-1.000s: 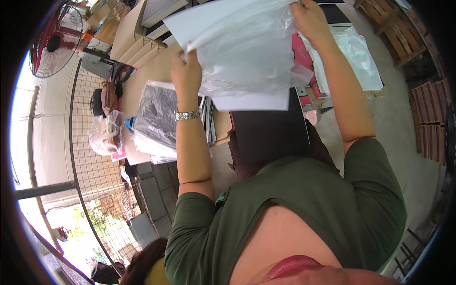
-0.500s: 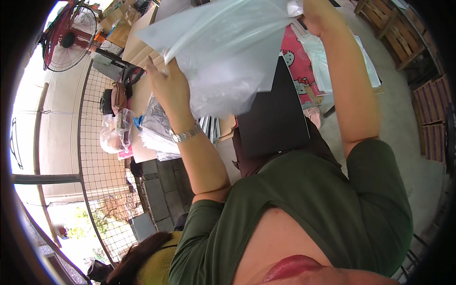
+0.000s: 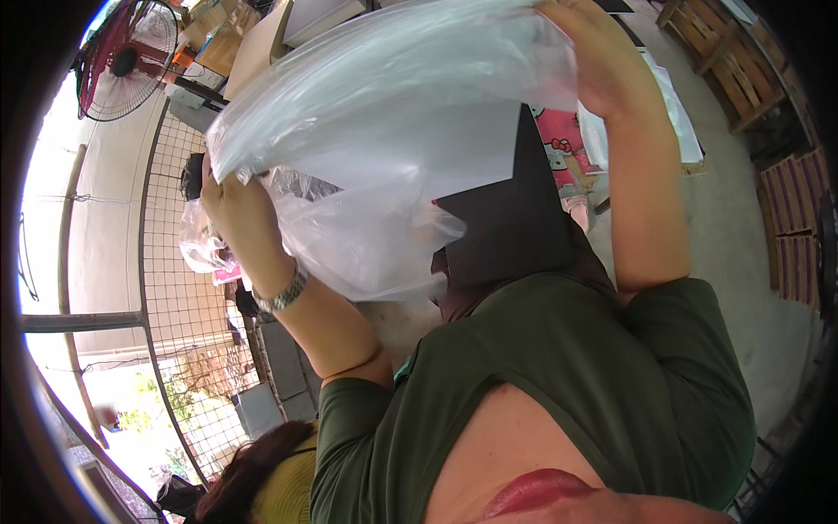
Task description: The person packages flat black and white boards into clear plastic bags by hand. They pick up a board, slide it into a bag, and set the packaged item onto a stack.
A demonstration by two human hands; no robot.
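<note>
Since the earlier frames the clear plastic bag [image 3: 384, 113] has swung left and spread wider, now filling the upper middle of the view; the left hand [image 3: 236, 205] has dropped lower and further left. Left hand fingers are closed on the bag's lower left edge, a metal wristwatch [image 3: 281, 294] on that wrist. Right hand [image 3: 602, 61] is raised at the top, fingers clamped on the bag's upper right edge. Bag is held up in the air between both hands, well above the worktop [image 3: 253, 61]. A white sheet [image 3: 410, 170] shows through the film, seemingly inside; cannot tell more of the contents. A flat black board [image 3: 515, 218] sits just below the bag, against the person's green shirt [image 3: 559, 384]. Red fan [image 3: 118, 61] at top left, wire mesh fence [image 3: 188, 297] on the left, wooden pallets [image 3: 724, 52] at top right.
</note>
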